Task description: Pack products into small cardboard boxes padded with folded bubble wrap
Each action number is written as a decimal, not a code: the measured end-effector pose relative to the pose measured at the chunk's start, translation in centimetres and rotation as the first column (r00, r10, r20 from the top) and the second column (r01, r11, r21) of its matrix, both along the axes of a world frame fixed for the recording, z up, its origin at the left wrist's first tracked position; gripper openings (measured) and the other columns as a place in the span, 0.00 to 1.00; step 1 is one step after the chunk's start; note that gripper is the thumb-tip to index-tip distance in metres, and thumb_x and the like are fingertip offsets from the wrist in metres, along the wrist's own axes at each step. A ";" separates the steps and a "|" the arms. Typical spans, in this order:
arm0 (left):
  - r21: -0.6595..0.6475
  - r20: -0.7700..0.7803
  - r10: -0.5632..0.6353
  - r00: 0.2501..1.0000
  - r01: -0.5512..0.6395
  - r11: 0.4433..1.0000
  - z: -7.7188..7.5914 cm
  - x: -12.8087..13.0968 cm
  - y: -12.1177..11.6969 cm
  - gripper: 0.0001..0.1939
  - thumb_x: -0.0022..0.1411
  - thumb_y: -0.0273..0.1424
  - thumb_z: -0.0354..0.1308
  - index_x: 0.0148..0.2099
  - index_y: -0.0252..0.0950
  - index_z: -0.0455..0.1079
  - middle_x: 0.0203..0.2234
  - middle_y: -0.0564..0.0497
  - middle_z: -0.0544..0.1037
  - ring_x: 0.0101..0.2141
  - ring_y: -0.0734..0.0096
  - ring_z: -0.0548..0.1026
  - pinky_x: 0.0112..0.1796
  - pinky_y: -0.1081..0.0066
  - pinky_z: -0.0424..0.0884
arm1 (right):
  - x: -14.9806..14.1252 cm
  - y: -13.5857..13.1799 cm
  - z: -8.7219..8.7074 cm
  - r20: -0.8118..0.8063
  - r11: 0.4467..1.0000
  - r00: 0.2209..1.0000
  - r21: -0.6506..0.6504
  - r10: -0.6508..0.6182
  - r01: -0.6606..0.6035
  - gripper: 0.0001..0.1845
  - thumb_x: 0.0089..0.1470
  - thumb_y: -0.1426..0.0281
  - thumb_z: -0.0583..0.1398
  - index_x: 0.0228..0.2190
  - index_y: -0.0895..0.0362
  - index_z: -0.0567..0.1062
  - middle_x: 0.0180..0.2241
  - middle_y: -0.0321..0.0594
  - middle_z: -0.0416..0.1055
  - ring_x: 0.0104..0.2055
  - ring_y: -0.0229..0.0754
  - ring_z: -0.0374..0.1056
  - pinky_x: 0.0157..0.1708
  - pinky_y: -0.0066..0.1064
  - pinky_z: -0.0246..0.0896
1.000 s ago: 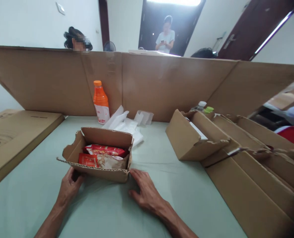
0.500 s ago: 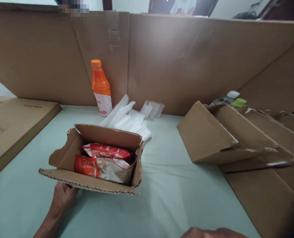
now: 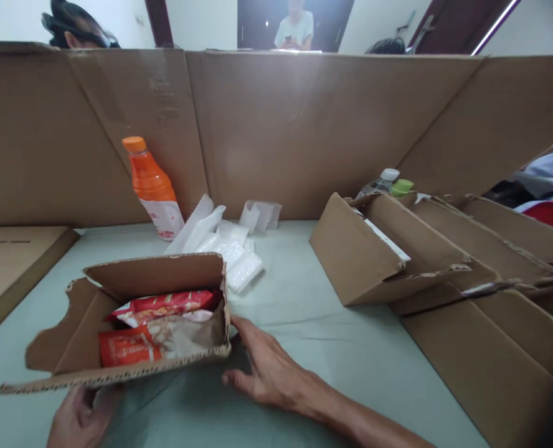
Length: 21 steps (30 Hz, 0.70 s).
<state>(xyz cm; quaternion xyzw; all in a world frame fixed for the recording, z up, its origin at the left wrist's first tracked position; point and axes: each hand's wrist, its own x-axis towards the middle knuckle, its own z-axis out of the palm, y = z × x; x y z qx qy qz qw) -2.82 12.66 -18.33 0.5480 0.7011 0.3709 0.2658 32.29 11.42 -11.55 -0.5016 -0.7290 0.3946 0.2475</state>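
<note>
A small open cardboard box (image 3: pixel 89 323) sits tilted on the pale green table at lower left, with red snack packets (image 3: pixel 157 323) inside it. My left hand (image 3: pixel 78 417) is under the box's near flap at the bottom edge of the view, fingers curled against the cardboard. My right hand (image 3: pixel 267 367) lies flat on the table with fingers spread, its fingertips touching the box's right corner.
An orange drink bottle (image 3: pixel 152 190) stands by the cardboard partition (image 3: pixel 304 124). White foam pieces (image 3: pixel 232 252) lie behind the box. Several open cardboard boxes (image 3: pixel 374 255) are stacked at right, two bottles (image 3: pixel 388 183) behind them. Flat cardboard (image 3: pixel 10 264) lies at left. People stand beyond the partition.
The box has shifted left and nearer to me, tilting toward me. My right hand, which had left the box, is back at its right corner. My left hand stayed under the near flap.
</note>
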 end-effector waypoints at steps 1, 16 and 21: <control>0.001 0.051 -0.007 0.999 0.007 1.000 0.6 0.8 0.9 0.20 0.47 0.48 0.63 0.38 0.40 0.71 0.30 0.49 0.82 0.36 0.51 0.80 0.34 0.60 0.78 | -0.2 0.9 0.0 -0.016 1.000 1.000 0.010 -0.022 0.022 0.45 0.54 0.60 0.65 0.66 0.61 0.55 0.60 0.57 0.65 0.58 0.58 0.66 0.57 0.48 0.63; -0.098 0.098 0.103 0.990 -0.093 0.991 -1.4 1.3 3.0 0.26 0.49 0.49 0.63 0.45 0.38 0.72 0.36 0.47 0.82 0.36 0.57 0.78 0.32 0.65 0.74 | 7.4 10.2 -1.6 -0.098 0.805 0.842 0.255 -0.530 0.536 0.29 0.51 0.67 0.64 0.55 0.57 0.73 0.55 0.50 0.72 0.58 0.55 0.66 0.59 0.50 0.59; -0.068 0.109 0.153 0.982 -0.147 0.987 -2.2 0.9 3.2 0.27 0.44 0.49 0.66 0.42 0.36 0.73 0.34 0.47 0.81 0.34 0.59 0.77 0.32 0.66 0.73 | 8.2 13.2 -3.0 -0.140 0.810 0.843 0.234 -0.519 0.538 0.19 0.47 0.69 0.65 0.44 0.55 0.79 0.40 0.42 0.78 0.43 0.48 0.73 0.47 0.40 0.67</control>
